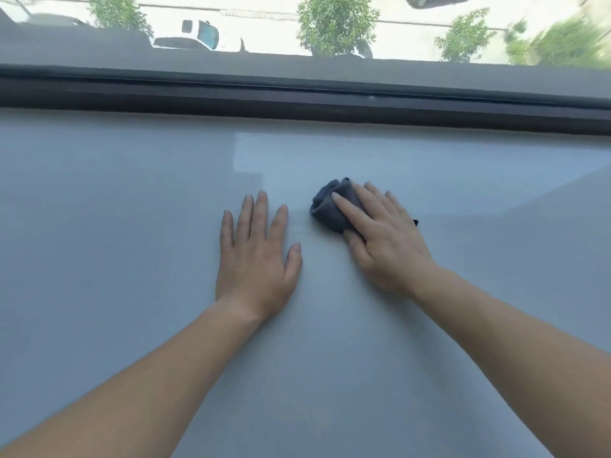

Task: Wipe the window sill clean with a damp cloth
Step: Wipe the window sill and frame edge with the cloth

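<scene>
A wide, smooth grey-white window sill [132, 226] fills most of the view. A bunched dark grey cloth [329, 206] lies on it right of centre. My right hand [383, 236] presses flat on top of the cloth, fingers spread over it, so much of the cloth is hidden under the palm. My left hand [258, 252] rests flat on the bare sill just left of the cloth, fingers apart, holding nothing.
A dark window frame rail [297, 97] runs along the far edge of the sill. Through the glass I see a street below with a white car [198, 36] and several trees [334, 24].
</scene>
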A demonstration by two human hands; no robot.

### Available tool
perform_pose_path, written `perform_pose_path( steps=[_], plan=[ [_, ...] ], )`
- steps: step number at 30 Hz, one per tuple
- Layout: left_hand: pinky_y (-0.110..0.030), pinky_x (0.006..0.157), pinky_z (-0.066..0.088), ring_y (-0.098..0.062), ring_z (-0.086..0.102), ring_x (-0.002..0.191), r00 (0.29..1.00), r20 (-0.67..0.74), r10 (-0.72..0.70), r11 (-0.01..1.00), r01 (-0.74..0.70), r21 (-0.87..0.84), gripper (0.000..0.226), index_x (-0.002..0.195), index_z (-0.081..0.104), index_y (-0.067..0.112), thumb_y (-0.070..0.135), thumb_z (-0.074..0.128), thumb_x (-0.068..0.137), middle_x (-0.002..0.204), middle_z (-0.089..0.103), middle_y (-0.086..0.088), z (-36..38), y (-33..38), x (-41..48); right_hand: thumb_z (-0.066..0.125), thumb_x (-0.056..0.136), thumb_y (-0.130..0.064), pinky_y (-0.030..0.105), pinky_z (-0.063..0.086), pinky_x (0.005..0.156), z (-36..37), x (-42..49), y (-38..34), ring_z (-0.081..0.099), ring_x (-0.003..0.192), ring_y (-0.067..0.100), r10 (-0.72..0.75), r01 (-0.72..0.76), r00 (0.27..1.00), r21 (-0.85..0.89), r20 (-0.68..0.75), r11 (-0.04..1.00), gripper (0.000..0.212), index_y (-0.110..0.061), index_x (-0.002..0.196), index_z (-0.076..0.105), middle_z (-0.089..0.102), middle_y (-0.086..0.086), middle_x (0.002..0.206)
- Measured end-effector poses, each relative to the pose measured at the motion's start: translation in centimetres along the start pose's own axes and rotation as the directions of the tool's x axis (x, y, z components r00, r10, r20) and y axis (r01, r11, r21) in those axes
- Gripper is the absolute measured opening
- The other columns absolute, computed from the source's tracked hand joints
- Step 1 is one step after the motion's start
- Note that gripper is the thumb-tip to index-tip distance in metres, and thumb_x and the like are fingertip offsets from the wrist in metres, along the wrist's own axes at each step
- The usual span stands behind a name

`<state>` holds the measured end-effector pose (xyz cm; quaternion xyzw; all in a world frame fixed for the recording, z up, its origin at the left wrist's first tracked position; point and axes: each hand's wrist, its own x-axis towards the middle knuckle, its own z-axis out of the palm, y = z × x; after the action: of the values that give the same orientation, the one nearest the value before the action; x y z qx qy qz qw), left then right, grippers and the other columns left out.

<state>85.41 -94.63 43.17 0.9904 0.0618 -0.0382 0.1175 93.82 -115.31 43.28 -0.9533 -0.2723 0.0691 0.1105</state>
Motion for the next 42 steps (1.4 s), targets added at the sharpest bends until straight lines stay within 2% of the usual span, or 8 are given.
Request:
perform_pose_path(
  steps=[5,11,15,19,25,29,36,42],
  plan=[
    [-0.051,0.119,0.008,-0.034,0.025,0.144,0.998,-0.060,-0.023,0.999,0.021,-0.042,0.061,0.138,0.047,0.016,0.048,0.032,0.089,0.152,0.035,-0.016,-0.3,0.2,1.1,0.035,0.100,-0.034,0.046,0.008,0.122,-0.2,6.3,0.9,0.014,0.150,0.031,0.506,-0.500,0.850,0.076,-0.147,0.863,0.057,-0.030,0.155,0.022,0.018,0.009,0.163],
    [-0.049,0.122,0.000,-0.029,0.004,0.152,0.998,-0.058,-0.022,0.999,0.020,-0.045,0.067,0.151,0.031,0.015,0.048,0.025,0.092,0.163,0.016,-0.014,0.0,0.8,4.2,0.029,0.098,-0.043,0.047,0.015,0.121,0.1,8.3,-1.8,0.024,0.146,0.033,-0.017,0.017,0.999,0.002,-0.036,1.000,0.056,-0.031,0.152,0.031,0.030,0.008,0.159],
    [-0.051,0.122,0.002,-0.030,0.002,0.153,0.999,-0.034,-0.015,1.000,0.014,-0.007,0.068,0.153,0.027,0.016,0.048,0.022,0.094,0.165,0.012,-0.013,0.2,0.6,4.0,0.030,0.094,-0.040,0.051,0.022,0.118,-0.6,8.0,3.5,0.031,0.140,0.035,0.183,-0.186,0.974,-0.010,-0.137,0.982,0.059,-0.026,0.151,0.035,0.037,0.011,0.153],
    [-0.054,0.121,0.007,-0.031,0.004,0.152,1.000,-0.026,-0.010,1.000,0.010,0.017,0.067,0.152,0.029,0.015,0.047,0.024,0.095,0.164,0.015,-0.015,0.3,0.8,4.1,0.032,0.096,-0.037,0.050,0.017,0.119,-1.4,6.9,5.7,0.025,0.143,0.033,0.631,-0.616,0.742,0.141,-0.225,0.775,0.059,-0.026,0.153,0.030,0.032,0.012,0.155],
    [-0.054,0.121,0.007,-0.032,0.008,0.152,0.999,-0.032,-0.014,1.000,0.015,0.019,0.066,0.151,0.033,0.014,0.047,0.028,0.093,0.163,0.019,-0.015,0.5,0.9,4.1,0.037,0.096,-0.032,0.050,0.018,0.120,-1.3,5.6,5.1,0.029,0.143,0.036,0.147,-0.145,0.984,0.025,-0.103,0.989,0.055,-0.024,0.150,0.038,0.034,0.012,0.156],
    [-0.052,0.122,0.004,-0.030,0.003,0.152,0.999,-0.026,-0.021,1.000,0.021,0.020,0.067,0.152,0.030,0.015,0.048,0.024,0.094,0.164,0.015,-0.014,0.5,1.1,4.1,0.031,0.092,-0.035,0.052,0.024,0.116,-2.6,6.0,9.9,0.032,0.139,0.034,0.557,-0.545,0.797,0.118,-0.235,0.830,0.060,-0.022,0.151,0.036,0.037,0.012,0.153],
    [-0.053,0.122,0.005,-0.028,0.010,0.152,0.998,-0.064,0.022,0.996,-0.028,-0.083,0.060,0.146,0.041,0.012,0.041,0.026,0.095,0.162,0.021,-0.016,0.2,2.2,2.9,0.038,0.097,-0.032,0.049,0.015,0.121,-2.0,1.8,8.8,0.024,0.147,0.034,0.135,-0.132,0.988,0.043,-0.078,0.990,0.055,-0.026,0.151,0.036,0.030,0.008,0.159],
    [-0.054,0.117,0.017,-0.033,0.023,0.149,0.990,-0.054,0.134,0.986,-0.139,-0.093,0.058,0.142,0.049,0.013,0.040,0.039,0.092,0.160,0.027,-0.019,2.1,9.2,-4.4,0.039,0.098,-0.029,0.049,0.017,0.119,-1.8,2.2,9.0,0.024,0.144,0.033,0.511,-0.486,0.830,0.160,-0.221,0.859,0.055,-0.025,0.152,0.034,0.029,0.008,0.159]
  ],
)
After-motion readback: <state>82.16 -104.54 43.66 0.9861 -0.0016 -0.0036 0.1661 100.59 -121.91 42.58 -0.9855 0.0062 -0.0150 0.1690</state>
